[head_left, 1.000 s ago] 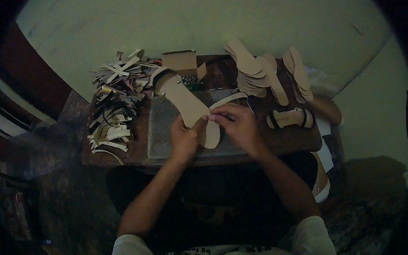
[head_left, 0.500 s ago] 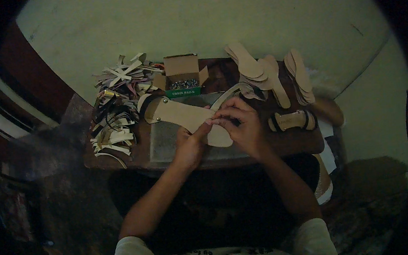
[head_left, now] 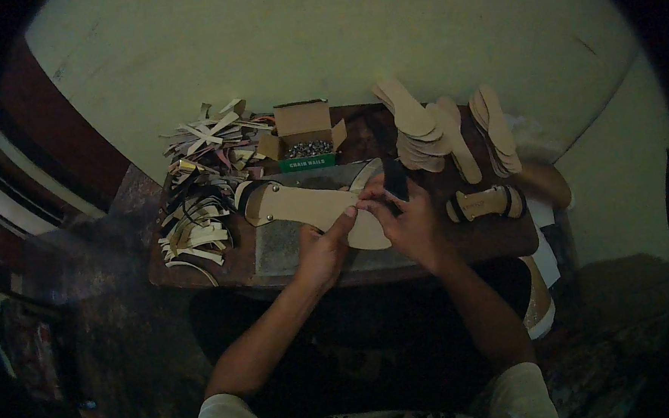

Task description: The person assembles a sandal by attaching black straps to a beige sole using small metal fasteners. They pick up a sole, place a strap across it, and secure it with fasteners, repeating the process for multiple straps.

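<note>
A tan sandal insole (head_left: 308,204) lies across both hands, its left end crossed by a dark strap (head_left: 254,192) fixed with two shiny rivets. My left hand (head_left: 325,256) grips the insole from below, thumb resting on its top near the wider right end. My right hand (head_left: 411,222) pinches at the insole's far edge beside that thumb. A second strap (head_left: 395,178) rises dark over the right fingers, with a pale length behind them. Whether a small fastener sits in the pinch is hidden.
An open box of studs (head_left: 308,162) stands behind the insole, on a dark table (head_left: 495,238) with a grey slab (head_left: 276,250). Leather strips (head_left: 197,224) are heaped left. Stacked insoles (head_left: 413,118) and another strapped piece (head_left: 485,202) lie right.
The second strap has flipped up, showing a dark face over my right fingers. My left thumb has slid slightly along the insole. The whole view has shifted a little.
</note>
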A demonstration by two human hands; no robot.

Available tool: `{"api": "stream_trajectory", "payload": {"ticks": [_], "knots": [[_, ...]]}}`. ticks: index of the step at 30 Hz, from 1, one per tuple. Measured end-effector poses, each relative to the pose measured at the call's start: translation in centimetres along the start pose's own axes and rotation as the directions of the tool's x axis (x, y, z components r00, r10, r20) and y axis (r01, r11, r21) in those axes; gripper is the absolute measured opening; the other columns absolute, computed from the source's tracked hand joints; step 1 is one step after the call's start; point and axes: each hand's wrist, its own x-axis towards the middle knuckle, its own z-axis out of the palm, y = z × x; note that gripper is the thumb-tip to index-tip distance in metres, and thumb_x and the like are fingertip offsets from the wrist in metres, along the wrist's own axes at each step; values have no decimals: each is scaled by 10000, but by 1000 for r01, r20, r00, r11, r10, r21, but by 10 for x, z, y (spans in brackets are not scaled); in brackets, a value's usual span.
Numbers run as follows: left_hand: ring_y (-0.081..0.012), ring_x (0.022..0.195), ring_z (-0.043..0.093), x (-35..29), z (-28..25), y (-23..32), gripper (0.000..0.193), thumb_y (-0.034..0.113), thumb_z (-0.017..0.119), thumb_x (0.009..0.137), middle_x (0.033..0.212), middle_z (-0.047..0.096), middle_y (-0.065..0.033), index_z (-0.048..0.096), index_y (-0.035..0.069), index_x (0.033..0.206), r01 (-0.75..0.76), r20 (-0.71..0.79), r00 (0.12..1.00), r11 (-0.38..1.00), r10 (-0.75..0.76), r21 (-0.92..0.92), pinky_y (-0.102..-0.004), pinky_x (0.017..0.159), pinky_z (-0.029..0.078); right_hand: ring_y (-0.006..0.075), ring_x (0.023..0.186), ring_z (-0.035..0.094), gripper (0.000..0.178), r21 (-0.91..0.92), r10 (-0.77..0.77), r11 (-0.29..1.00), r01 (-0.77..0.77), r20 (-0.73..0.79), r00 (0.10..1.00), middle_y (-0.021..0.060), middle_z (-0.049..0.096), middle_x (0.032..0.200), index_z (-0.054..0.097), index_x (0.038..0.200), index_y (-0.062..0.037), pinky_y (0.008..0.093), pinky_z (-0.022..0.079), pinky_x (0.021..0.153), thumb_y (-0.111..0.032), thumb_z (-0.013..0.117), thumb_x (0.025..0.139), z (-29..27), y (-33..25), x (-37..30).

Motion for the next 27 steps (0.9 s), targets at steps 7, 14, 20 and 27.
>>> {"api": "stream_trajectory", "payload": {"ticks": [7,14,20,27], "knots": [[-159,1026,610,-2,4,-1,412,111,660,922,1137,631,-92,522,-21,1287,-51,-53,997,995,56,82,-304,886,496,203,875,632,158,26,-15,1000,14,36,999,110,647,935,679,948,-19,336,509,781,-72,734,809,-2,-2,2],[-153,1005,619,-2,0,-4,407,130,661,924,1126,651,-96,540,-22,1282,-114,-27,992,980,120,166,-292,878,495,223,896,622,121,82,9,997,-5,-42,999,98,635,940,695,895,-29,333,489,818,-96,744,808,8,4,-3],[-157,1021,620,-3,2,-2,390,124,665,920,1110,663,-101,556,-26,1264,-138,-36,988,961,151,241,-296,888,491,209,889,612,135,170,86,982,-80,-31,996,92,625,946,692,907,-23,327,485,797,-114,737,818,9,2,-3],[-161,998,629,-4,5,2,375,119,671,914,1105,666,-101,575,-26,1246,-132,-52,986,941,155,311,-301,871,497,202,883,606,144,81,147,985,-150,34,989,88,625,941,692,900,-26,324,484,783,-130,741,814,5,2,-2]]}}
